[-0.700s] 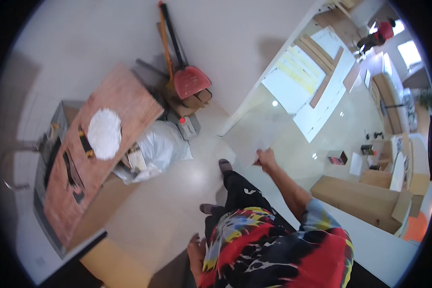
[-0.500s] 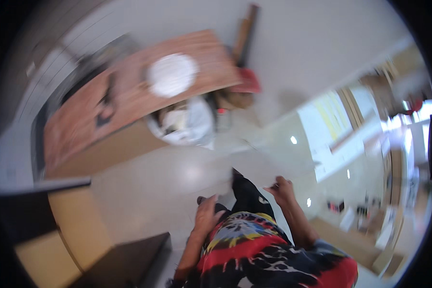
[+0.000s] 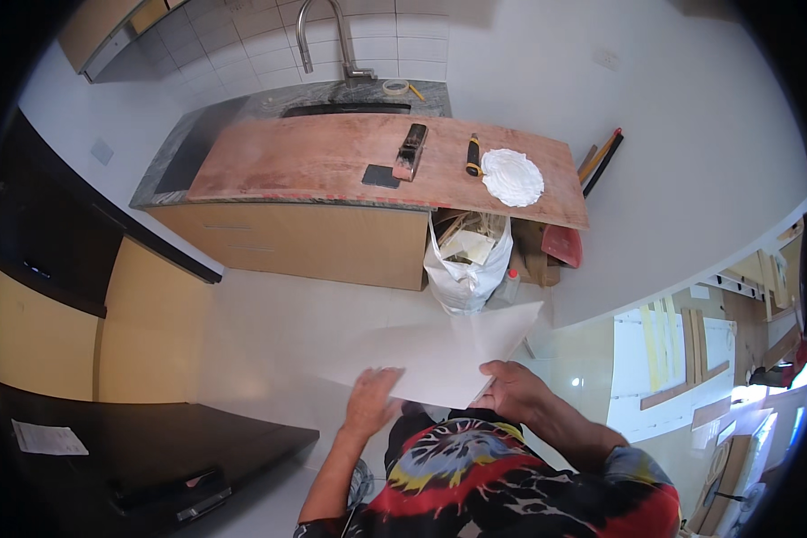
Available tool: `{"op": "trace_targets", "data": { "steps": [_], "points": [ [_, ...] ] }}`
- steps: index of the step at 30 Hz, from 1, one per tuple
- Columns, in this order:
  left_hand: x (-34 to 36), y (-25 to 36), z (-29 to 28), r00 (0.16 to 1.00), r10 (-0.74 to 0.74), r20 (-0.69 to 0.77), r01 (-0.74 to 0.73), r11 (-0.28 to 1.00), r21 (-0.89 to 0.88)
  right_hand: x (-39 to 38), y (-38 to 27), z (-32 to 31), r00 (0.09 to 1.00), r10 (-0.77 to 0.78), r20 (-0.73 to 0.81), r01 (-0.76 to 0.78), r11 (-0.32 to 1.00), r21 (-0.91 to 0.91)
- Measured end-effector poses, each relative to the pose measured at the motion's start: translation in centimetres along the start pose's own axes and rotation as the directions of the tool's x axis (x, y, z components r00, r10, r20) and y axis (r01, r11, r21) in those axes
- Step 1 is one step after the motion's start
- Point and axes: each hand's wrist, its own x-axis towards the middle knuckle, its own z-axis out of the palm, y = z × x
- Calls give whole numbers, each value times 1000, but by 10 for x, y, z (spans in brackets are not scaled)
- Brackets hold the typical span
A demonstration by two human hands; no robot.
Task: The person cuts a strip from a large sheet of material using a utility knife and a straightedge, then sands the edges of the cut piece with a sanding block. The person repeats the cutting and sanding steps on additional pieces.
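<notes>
A thin white sheet, smeared by motion at its left end, spreads out in front of my body. My right hand pinches its right edge near the corner, thumb on top. At the near edge, my left hand overlaps the sheet with fingers stretched out, slightly blurred; whether it presses on the sheet I cannot tell. Beyond, a reddish wooden board lies over the counter. On it are a hand plane, a small dark plate, a yellow-black utility knife and a round mound of white paste.
Under the board's right end stand a white sack of scraps and a red dustpan. A faucet rises behind the counter. Dark-topped cabinets flank me on the left. White panels and wood strips lie at right.
The white sheet has come into view, held by my right hand. My view has turned, so the counter, faucet and tools show more sharply.
</notes>
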Motion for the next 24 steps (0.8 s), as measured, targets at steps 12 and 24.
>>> {"op": "trace_targets", "data": {
  "steps": [12,24],
  "points": [
    [52,-32,-144,639,-357,-681,417,905,-84,218,-198,54,593,-758,271,515,99,-851],
    [82,28,-236,-108,-446,-889,528,731,-431,421,-246,96,311,-947,75,196,-13,-980]
  ]
}}
